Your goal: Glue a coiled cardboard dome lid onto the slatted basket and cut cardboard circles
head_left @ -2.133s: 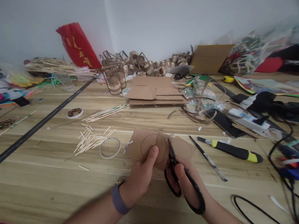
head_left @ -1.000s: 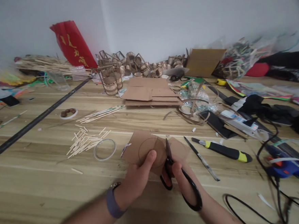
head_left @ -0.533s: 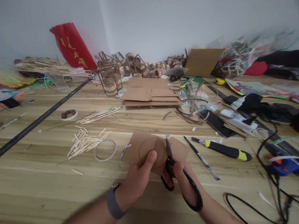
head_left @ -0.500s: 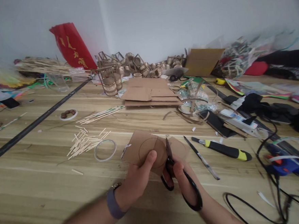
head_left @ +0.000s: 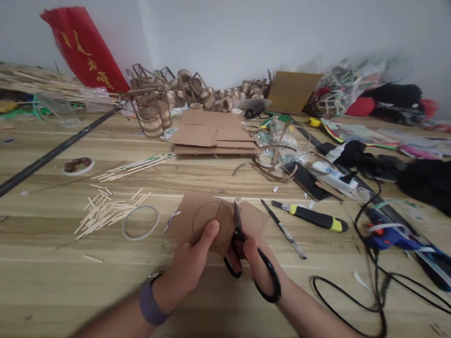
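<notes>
My left hand (head_left: 193, 253) pinches a piece of brown cardboard (head_left: 186, 213), thumb on top and fingers hidden beneath. A circle is drawn on the cardboard near my thumb. In my right hand (head_left: 253, 257) is a pair of black-handled scissors (head_left: 269, 274), fingers through the loops. Their blades point away from me and lie at the cardboard, right of the drawn circle. Part of the cardboard extends to the right behind the blades. A white ring (head_left: 140, 222) and a loose heap of short wooden sticks (head_left: 105, 213) lie to the left.
Right of my hands are a dark pen-like stick (head_left: 284, 229), a yellow-black utility knife (head_left: 309, 217) and a blue glue gun (head_left: 392, 235) with its looping cable. Stacked cardboard (head_left: 211, 129) sits ahead, with small woven baskets (head_left: 150, 121) behind. A black bar (head_left: 50, 155) crosses the left side.
The whole view has shifted, so the table and both hands appear further left. My hands keep their hold on the cardboard and scissors, with little change between them.
</notes>
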`<state>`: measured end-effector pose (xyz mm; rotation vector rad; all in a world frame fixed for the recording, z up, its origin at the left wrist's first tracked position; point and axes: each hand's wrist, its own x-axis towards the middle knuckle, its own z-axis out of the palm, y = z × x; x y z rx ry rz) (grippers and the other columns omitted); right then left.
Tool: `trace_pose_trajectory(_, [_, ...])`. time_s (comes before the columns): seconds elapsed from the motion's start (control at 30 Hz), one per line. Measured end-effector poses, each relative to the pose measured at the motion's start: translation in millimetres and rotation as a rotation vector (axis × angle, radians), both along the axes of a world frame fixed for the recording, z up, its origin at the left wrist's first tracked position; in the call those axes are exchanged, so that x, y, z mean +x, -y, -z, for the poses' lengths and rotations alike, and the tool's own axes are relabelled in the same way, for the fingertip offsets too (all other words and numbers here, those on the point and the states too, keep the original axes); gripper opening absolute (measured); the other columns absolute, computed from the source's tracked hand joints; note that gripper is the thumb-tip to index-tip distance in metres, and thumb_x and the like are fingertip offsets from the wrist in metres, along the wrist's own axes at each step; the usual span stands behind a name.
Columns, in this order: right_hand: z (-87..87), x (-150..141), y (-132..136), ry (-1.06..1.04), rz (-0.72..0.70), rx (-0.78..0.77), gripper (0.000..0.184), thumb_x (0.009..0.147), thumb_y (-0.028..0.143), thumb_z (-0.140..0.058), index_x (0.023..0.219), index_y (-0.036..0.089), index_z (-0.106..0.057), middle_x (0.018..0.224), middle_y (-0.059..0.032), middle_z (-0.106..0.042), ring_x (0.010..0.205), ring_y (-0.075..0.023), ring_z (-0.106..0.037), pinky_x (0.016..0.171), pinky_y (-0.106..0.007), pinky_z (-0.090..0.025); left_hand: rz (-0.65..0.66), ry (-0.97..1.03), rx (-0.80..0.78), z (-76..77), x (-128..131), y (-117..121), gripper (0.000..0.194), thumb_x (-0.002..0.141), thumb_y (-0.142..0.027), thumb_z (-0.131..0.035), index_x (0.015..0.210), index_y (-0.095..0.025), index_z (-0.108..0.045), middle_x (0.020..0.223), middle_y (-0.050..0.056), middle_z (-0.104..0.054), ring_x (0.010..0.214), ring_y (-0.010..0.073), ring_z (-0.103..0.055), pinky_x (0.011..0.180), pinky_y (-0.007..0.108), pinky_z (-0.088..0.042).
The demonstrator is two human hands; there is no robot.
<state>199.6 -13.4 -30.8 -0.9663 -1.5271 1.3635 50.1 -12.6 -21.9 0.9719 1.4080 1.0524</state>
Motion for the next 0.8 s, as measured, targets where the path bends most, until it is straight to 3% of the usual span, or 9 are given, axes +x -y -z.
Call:
trace_pose_trajectory(0.3, [4.6, 1, 0, 0.035, 0.010, -0.023, 0.075, 0.076, 0.089, -0.028, 0.082, 0.018, -0.051, 0.054, 0.0044, -0.044, 0.043, -0.0107, -0.040, 0.042, -0.023, -0.033, -0.026, 0.079, 0.011, 12.0, 1, -1, 0.060, 0.076, -0.065, -0.065, 0.109, -0.015, -0.071, 0.123, 0.013, -0.069, 0.126, 0.0327, -0.055, 0.112, 0.045, -0.036])
trace_pose_trajectory(0.8, [6.8, -1, 0, -0.023, 0.031, -0.004, 0.070, 0.079, 0.087, -0.030, 0.074, 0.019, -0.048, 0.049, 0.0063, -0.039, 0.039, -0.0085, -0.033, 0.039, -0.022, -0.028, 0.006, 0.096, 0.038, 7.3, 1, -1, 0.057, 0.079, -0.062, -0.065, 0.112, -0.017, -0.071, 0.128, 0.012, -0.067, 0.130, 0.0321, -0.052, 0.114, 0.045, -0.035])
